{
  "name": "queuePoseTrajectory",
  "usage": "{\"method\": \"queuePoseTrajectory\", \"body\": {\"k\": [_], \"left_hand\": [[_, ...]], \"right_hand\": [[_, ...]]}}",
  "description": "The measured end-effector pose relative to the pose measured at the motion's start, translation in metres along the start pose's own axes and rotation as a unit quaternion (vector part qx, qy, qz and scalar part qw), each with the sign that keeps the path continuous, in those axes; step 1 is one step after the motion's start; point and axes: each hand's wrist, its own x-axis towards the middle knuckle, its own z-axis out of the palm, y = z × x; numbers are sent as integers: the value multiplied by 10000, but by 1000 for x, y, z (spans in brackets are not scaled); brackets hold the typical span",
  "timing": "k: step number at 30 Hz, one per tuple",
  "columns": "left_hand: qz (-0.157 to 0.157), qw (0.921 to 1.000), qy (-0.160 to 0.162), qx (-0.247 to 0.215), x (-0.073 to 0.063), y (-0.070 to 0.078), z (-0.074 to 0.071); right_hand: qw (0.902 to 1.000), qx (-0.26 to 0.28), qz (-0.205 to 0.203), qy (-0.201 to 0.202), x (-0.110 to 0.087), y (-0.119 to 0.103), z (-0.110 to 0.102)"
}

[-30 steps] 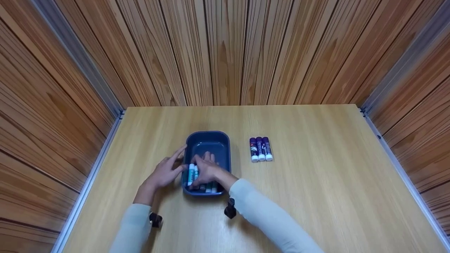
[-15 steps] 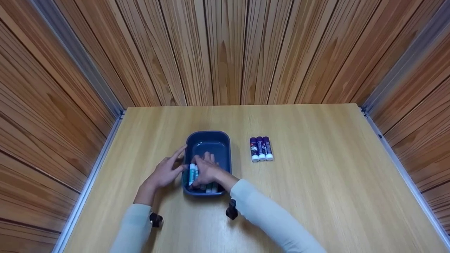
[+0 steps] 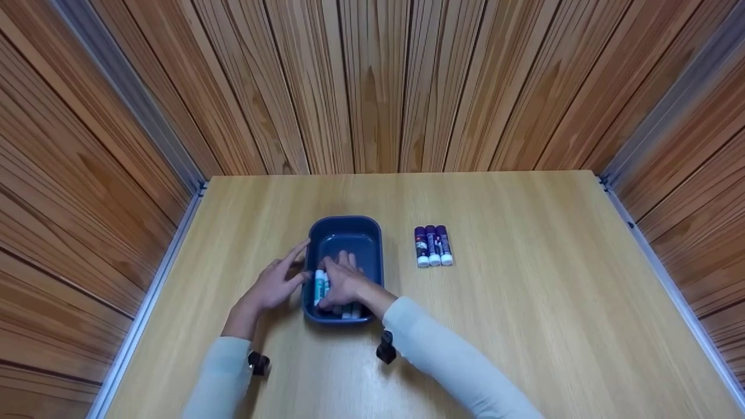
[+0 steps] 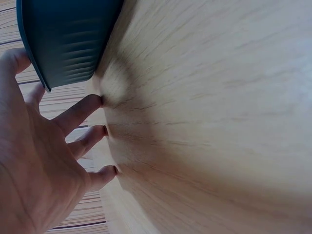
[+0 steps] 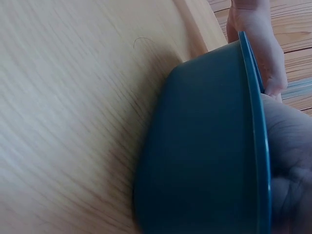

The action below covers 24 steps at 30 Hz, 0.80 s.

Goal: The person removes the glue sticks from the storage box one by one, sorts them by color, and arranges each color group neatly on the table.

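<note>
A deep blue plastic bin (image 3: 352,237) stands on the table with several glue sticks lying in its near half. My left hand (image 3: 273,285) is spread at the bin's left side. In the left wrist view its thumb and index finger (image 4: 35,95) touch the rim, while the other fingertips come down at the tabletop. Reaching over the right wall, my right hand (image 3: 348,286) pinches a glue stick (image 3: 326,283) inside, index finger at its far end and thumb at its near end. Left of it lies a teal-and-white glue stick (image 3: 319,287). The palm hides most of the other sticks.
Three purple glue sticks with white ends (image 3: 433,247) lie side by side on the wooden table (image 3: 524,302), right of the bin. Wood-plank walls (image 3: 372,87) with grey metal corner posts enclose the table's back and sides.
</note>
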Motion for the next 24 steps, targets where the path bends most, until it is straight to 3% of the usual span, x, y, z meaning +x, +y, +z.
{"method": "queuePoseTrajectory", "body": {"k": [10,18,24], "left_hand": [[49,10000,-48,15,0,-1,-2],[272,9996,-18,124,-2,-1,-3],[73,9999,-85,51,0,-2,-2]], "right_hand": [[9999,-50,-91,-26,-1,0,1],[9998,-66,-166,28,-3,-1,-14],[9998,1,-206,56,-5,0,-26]]}}
